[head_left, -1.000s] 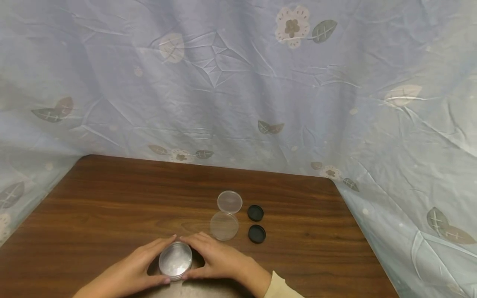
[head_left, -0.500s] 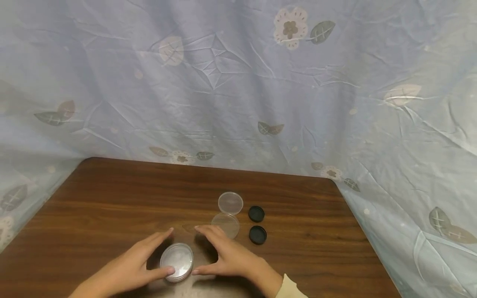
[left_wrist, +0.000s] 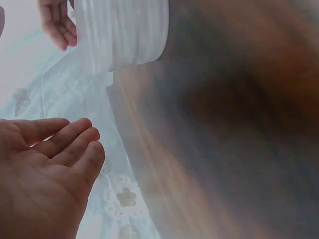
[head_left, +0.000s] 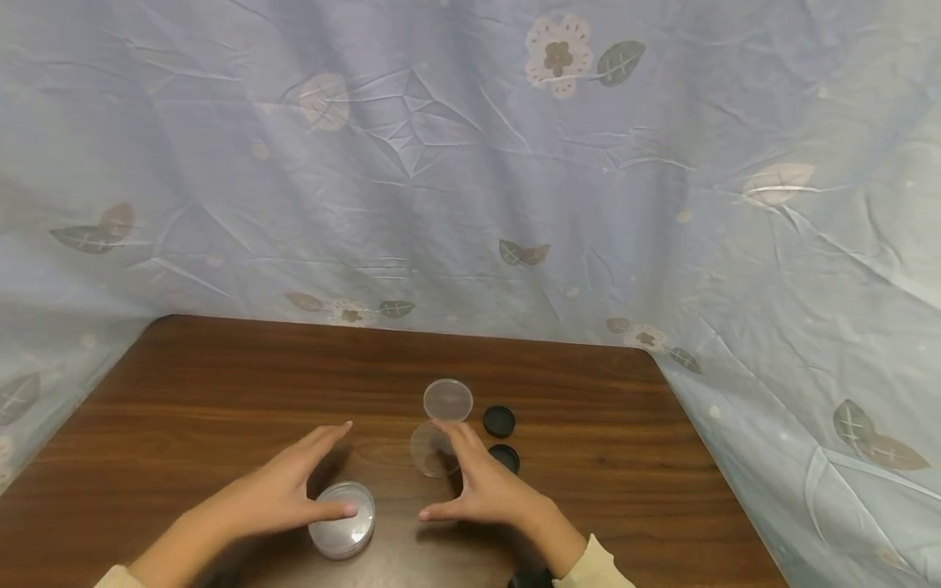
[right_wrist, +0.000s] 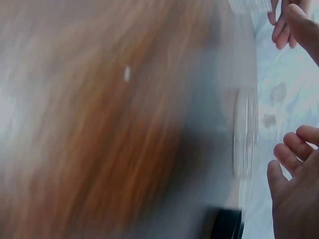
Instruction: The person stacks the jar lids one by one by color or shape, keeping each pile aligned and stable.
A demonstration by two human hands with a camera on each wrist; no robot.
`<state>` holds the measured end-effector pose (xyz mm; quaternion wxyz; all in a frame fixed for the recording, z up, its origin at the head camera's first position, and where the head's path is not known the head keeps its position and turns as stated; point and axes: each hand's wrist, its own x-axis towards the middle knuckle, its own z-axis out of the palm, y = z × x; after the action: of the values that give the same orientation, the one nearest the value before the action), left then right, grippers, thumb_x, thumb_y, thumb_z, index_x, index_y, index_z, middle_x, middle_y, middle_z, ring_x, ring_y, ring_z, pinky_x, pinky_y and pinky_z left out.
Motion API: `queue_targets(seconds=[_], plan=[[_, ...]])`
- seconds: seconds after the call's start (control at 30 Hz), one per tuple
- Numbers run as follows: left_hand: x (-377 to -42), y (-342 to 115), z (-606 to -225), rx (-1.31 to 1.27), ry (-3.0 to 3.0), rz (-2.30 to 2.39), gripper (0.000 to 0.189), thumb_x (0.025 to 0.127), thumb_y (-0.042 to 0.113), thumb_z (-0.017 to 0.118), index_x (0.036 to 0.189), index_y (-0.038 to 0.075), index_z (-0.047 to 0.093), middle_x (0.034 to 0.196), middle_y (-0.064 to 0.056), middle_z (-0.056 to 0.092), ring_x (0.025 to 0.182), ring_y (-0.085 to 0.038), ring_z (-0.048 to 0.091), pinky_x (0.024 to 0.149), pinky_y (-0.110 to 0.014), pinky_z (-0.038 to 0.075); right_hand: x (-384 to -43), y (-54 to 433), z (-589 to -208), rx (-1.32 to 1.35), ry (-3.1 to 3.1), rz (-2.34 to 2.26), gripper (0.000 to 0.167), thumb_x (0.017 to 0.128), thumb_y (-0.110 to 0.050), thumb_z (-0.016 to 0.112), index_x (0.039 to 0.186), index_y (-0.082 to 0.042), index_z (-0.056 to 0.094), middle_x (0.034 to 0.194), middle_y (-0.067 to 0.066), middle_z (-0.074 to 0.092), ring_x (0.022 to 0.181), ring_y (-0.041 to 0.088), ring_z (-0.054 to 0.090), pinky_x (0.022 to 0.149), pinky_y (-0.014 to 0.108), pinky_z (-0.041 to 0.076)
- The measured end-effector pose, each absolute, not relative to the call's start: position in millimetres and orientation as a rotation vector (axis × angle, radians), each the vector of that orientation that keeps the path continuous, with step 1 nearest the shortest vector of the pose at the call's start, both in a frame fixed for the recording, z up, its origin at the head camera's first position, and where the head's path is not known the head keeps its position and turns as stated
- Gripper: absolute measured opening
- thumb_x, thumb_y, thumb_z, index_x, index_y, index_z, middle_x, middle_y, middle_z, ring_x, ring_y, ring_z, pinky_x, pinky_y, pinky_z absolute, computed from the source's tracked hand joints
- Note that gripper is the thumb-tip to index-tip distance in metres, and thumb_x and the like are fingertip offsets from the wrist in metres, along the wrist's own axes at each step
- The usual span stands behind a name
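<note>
A short stack of clear round plastic dishes (head_left: 341,531) stands near the front of the table; in the left wrist view the stack (left_wrist: 122,35) shows layered, ridged sides. My left hand (head_left: 272,494) is beside it with fingers spread, its thumb overlapping the top in the head view. To the right, my right hand (head_left: 496,490) hovers with fingers apart and nothing in its grasp. Its fingertips overlap a flat clear disc (head_left: 424,449) in the head view. Both palms face inward; the left hand (left_wrist: 50,169) and right hand (right_wrist: 299,184) look relaxed in their wrist views.
Another clear disc (head_left: 448,400) lies farther back. Two black round lids (head_left: 499,421) rest to the right, the nearer one partly behind my right hand. The wooden table (head_left: 220,392) ends at a patterned curtain (head_left: 456,163) at the back and sides.
Both hands have let go of the clear stack and drawn apart. My right hand has moved right, toward the flat clear disc; the left has lifted slightly. The stack stays in place.
</note>
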<state>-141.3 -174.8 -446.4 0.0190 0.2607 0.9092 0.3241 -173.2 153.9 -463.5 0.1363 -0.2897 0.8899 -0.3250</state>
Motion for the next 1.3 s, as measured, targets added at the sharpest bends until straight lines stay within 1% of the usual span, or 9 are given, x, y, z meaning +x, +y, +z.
queue_targets(seconds=[0.17, 0.33, 0.4, 0.5, 0.7, 0.87, 1.03, 1.2, 1.3], plan=[[-157, -165, -440, 0.847, 2.808, 0.989, 0.106, 0.083, 0.061, 0.081, 0.157, -0.002, 0.039, 0.154, -0.037, 0.045, 0.137, -0.060, 0.049, 0.104, -0.074, 0.047, -179, 167, -467, -0.808, 2.643, -0.935, 0.114, 0.081, -0.058, 0.085, 0.165, -0.015, 0.021, 0.165, 0.005, 0.033, 0.154, 0.029, 0.035, 0.119, 0.058, 0.043], [-175, -153, -433, 0.899, 2.758, 0.959, 0.107, 0.084, 0.061, 0.081, 0.157, -0.005, 0.038, 0.151, -0.033, 0.049, 0.135, -0.057, 0.053, 0.105, -0.071, 0.048, -184, 175, -468, -0.786, 2.680, -0.951, 0.112, 0.081, -0.055, 0.087, 0.163, -0.009, 0.026, 0.162, 0.011, 0.038, 0.152, 0.032, 0.038, 0.121, 0.057, 0.041], [-184, -148, -432, 0.937, 2.739, 0.951, 0.107, 0.083, 0.059, 0.082, 0.155, -0.007, 0.039, 0.147, -0.029, 0.052, 0.133, -0.053, 0.056, 0.106, -0.068, 0.050, -186, 177, -470, -0.785, 2.687, -0.959, 0.110, 0.081, -0.052, 0.088, 0.161, -0.006, 0.028, 0.160, 0.012, 0.040, 0.151, 0.032, 0.040, 0.122, 0.056, 0.040], [-194, -141, -431, 0.963, 2.697, 0.939, 0.107, 0.082, 0.056, 0.084, 0.154, -0.009, 0.039, 0.144, -0.026, 0.055, 0.133, -0.048, 0.057, 0.108, -0.064, 0.050, -189, 179, -472, -0.796, 2.699, -0.959, 0.106, 0.081, -0.049, 0.089, 0.159, -0.003, 0.032, 0.157, 0.014, 0.044, 0.148, 0.032, 0.042, 0.122, 0.055, 0.041], [-212, -129, -438, 1.003, 2.604, 0.918, 0.103, 0.080, 0.046, 0.089, 0.151, -0.013, 0.041, 0.142, -0.028, 0.056, 0.134, -0.047, 0.056, 0.112, -0.063, 0.047, -196, 182, -473, -0.792, 2.700, -0.973, 0.096, 0.083, -0.044, 0.088, 0.154, 0.000, 0.039, 0.152, 0.017, 0.047, 0.145, 0.033, 0.047, 0.120, 0.055, 0.043], [-225, -120, -447, 1.141, 2.588, 0.890, 0.094, 0.078, 0.038, 0.092, 0.142, -0.016, 0.048, 0.133, -0.027, 0.062, 0.127, -0.045, 0.061, 0.109, -0.059, 0.049, -200, 182, -473, -0.776, 2.696, -0.966, 0.094, 0.083, -0.042, 0.089, 0.151, 0.000, 0.042, 0.148, 0.015, 0.050, 0.140, 0.030, 0.051, 0.119, 0.052, 0.045], [-234, -112, -454, 1.217, 2.566, 0.882, 0.086, 0.077, 0.033, 0.092, 0.138, -0.014, 0.053, 0.126, -0.023, 0.065, 0.121, -0.040, 0.064, 0.107, -0.053, 0.052, -204, 180, -473, -0.796, 2.699, -0.935, 0.089, 0.082, -0.040, 0.090, 0.149, -0.001, 0.045, 0.142, 0.013, 0.055, 0.132, 0.027, 0.056, 0.113, 0.048, 0.050], [-243, -105, -457, 1.275, 2.547, 0.856, 0.076, 0.077, 0.030, 0.092, 0.135, -0.008, 0.059, 0.121, -0.017, 0.067, 0.112, -0.033, 0.065, 0.101, -0.044, 0.055, -208, 175, -473, -0.819, 2.692, -0.898, 0.084, 0.083, -0.039, 0.090, 0.147, -0.003, 0.047, 0.138, 0.011, 0.056, 0.127, 0.025, 0.057, 0.110, 0.043, 0.053], [-248, -100, -456, 1.277, 2.515, 0.847, 0.071, 0.078, 0.027, 0.091, 0.133, -0.006, 0.061, 0.119, -0.016, 0.067, 0.108, -0.029, 0.064, 0.097, -0.040, 0.056, -209, 173, -473, -0.809, 2.681, -0.884, 0.085, 0.083, -0.040, 0.089, 0.148, -0.003, 0.046, 0.138, 0.011, 0.055, 0.127, 0.025, 0.056, 0.109, 0.043, 0.053]])
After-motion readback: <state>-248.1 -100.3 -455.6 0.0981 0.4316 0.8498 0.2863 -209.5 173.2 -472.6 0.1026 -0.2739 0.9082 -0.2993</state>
